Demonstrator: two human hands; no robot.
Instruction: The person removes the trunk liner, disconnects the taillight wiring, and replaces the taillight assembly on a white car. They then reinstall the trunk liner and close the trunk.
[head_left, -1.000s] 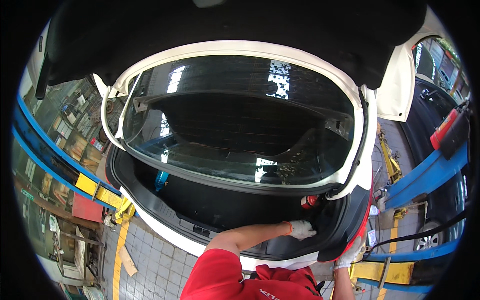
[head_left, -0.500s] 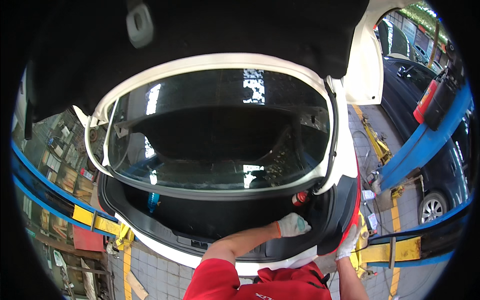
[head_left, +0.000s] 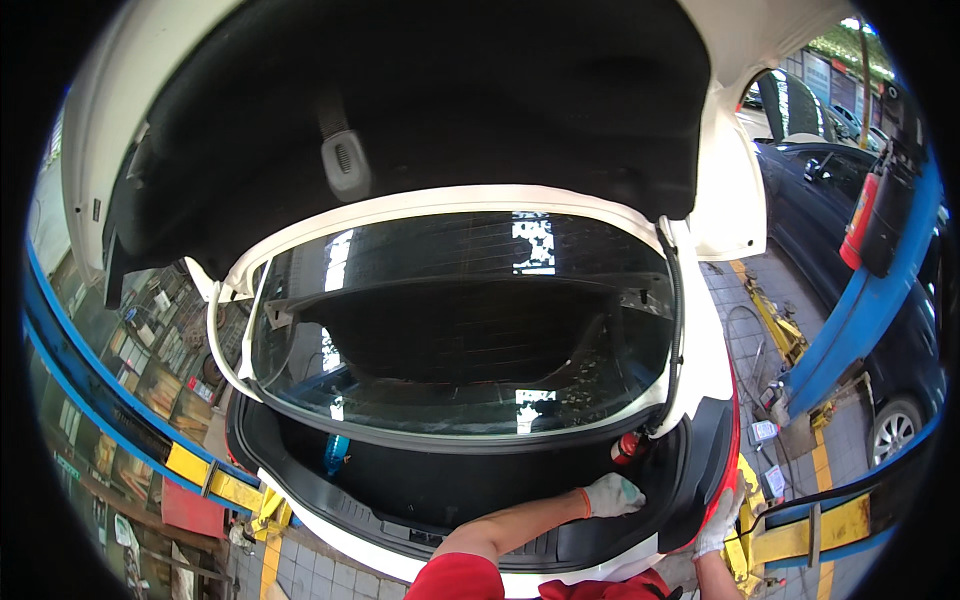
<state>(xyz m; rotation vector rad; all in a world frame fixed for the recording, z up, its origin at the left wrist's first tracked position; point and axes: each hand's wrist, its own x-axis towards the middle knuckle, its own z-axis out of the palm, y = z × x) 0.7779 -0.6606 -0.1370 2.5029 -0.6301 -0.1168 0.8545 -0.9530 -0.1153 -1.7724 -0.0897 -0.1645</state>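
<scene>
My left arm reaches across the open trunk [head_left: 470, 485] of a white car. At its end my gloved left hand [head_left: 612, 495] is closed, with its fingers curled against the dark lining on the trunk's right side. Whatever those fingers hold, if anything, is hidden. Outside the body, my gloved right hand [head_left: 719, 520] lies with extended fingers along the red tail light [head_left: 722, 490] at the car's right rear corner. A small red fire extinguisher [head_left: 627, 449] lies in the trunk just beyond my left hand. Further left is a blue bottle [head_left: 335, 455].
The raised trunk lid [head_left: 430, 110] hangs overhead, above the rear window [head_left: 460, 330]. Blue lift posts [head_left: 860, 300] and yellow lift arms [head_left: 810, 530] flank the car. A dark car [head_left: 830, 210] stands at the right, and cluttered shelves [head_left: 150, 370] at the left.
My view has tilted upward, so more of the trunk lid shows and the car sits lower in the picture. Both hands stay at about the same places on the car.
</scene>
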